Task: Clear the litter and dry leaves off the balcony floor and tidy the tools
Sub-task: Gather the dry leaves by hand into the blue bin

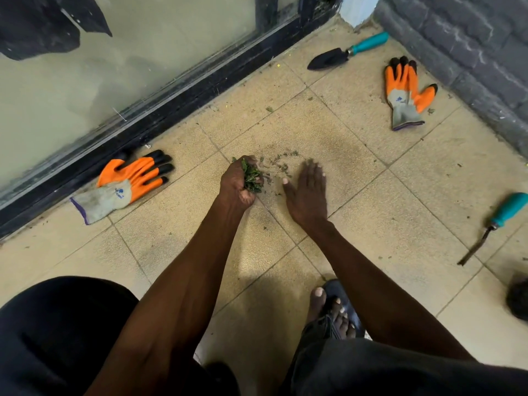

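Left hand (238, 181) curled tight round a clump of leaves (252, 177), knuckles on or just above the tile; green bits stick out between the fingers. Right hand (307, 192) flat, fingers straight and together, palm down on the floor (357, 172) just beside the left (tips blurred, so likely sweeping). Loose crumbs (278, 164) lie between the two hands and toward 12 o'clock of them, with fine dust in a darker patch at 1 o'clock. Tools not yet tidied: one glove (128, 185) at 9 o'clock against the door track (171, 110), second glove (405, 92) at 1 o'clock, trowel (347, 51) at 12–1 o'clock near the wall, weeder (494, 224) at 3 o'clock. Risks, as judged: the left fist looks full, so pushing more into it may spill the clump back onto the tile. A flat-hand sweep may scatter the finest crumbs wider or drive them into the grout lines. Debris flicked toward 10 o'clock could lodge in the door track, which already holds dirt. Bare palm on gritty tile may pick up grit. A foot (333, 310) in a sandal sits at 6 o'clock; shifting it could tread crumbs in.
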{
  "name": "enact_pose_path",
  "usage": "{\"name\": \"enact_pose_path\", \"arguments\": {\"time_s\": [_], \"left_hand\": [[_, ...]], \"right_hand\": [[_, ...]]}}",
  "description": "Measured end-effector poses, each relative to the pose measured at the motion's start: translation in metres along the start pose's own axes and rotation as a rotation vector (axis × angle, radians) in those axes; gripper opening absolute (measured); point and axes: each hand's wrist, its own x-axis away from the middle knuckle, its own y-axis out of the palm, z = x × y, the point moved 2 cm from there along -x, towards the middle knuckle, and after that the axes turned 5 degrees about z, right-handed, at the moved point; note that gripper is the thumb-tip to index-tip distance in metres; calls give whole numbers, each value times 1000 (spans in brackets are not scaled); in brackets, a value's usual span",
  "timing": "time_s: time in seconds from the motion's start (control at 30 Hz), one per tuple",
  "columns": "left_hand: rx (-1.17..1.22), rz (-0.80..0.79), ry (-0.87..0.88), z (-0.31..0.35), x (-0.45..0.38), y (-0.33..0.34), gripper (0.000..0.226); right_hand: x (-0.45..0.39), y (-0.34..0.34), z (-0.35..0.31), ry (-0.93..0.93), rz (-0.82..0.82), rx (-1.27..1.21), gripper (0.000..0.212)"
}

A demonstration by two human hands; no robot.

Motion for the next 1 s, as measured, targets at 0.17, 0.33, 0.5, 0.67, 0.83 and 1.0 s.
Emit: {"name": "enact_pose_path", "arguments": {"time_s": [0.17,0.33,0.5,0.67,0.83,1.0], "left_hand": [[68,-15,-6,8,-3,-4,23],[94,62,31,15,-4,-14,19],[125,67,42,25,-6,-22,23],[153,68,48,38,-3,-30,23],[180,92,48,40,-4,-38,26],[170,68,38,38,-6,-38,26]], "right_hand": [[1,-2,-11,-403,-66,-134,79],[-63,-18,10,-47,53,-161,80],[-71,-10,-26,-425,-153,-45,77],[-34,9,-40,-686,-259,-33,84],[18,8,-11,-22,122,-34,82],[53,36,-33,166,59,78,99]]}}
